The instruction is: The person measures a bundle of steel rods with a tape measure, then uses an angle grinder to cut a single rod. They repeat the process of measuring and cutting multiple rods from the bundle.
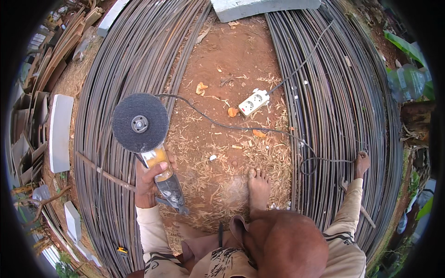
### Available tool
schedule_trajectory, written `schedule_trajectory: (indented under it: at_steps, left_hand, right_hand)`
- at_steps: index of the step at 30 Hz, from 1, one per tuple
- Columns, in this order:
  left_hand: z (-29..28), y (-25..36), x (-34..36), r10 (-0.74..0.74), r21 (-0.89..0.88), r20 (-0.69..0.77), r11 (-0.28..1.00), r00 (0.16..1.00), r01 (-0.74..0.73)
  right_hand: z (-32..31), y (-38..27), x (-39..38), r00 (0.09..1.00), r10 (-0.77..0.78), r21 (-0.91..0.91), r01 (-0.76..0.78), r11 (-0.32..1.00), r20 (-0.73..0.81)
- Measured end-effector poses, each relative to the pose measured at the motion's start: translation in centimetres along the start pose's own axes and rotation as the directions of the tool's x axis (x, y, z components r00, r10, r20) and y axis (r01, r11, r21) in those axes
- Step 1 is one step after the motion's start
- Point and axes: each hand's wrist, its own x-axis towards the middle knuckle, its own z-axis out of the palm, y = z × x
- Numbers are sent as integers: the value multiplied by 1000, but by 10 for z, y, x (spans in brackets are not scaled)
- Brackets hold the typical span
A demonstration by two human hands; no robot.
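The left hand was wrapped around the grinder, thumb across its yellow part; the grinder was tilted, its dark disc uppermost, over the inner edge of the left rods. From it the cord ran across the soil to the right hand, which was closed on it above the right rods; the fist hid the cord's end. The strip lay on the soil between both stacks, its round sockets facing up. At the far right was clear plastic; I could not tell whether it was a bag or a bottle, nor what it held.
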Motion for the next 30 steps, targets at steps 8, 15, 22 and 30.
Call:
schedule_trajectory:
  at_steps: [8,15,22,30]
  left_hand:
    - [36,-30,12,-171,201,-93,962,981,187]
    - [37,-40,21,-187,385,-33,904,982,185]
    - [46,-38,18,-120,488,-36,864,992,122]
    - [50,-40,16,-103,551,-11,829,995,91]
  right_hand:
    - [-86,-195,-87,874,-102,623,-252,741,475]
    - [-16,-367,-88,472,-759,425,634,646,448]
    - [73,-464,-68,183,-889,371,860,351,419]
    - [107,-510,-98,27,-872,209,967,146,488]
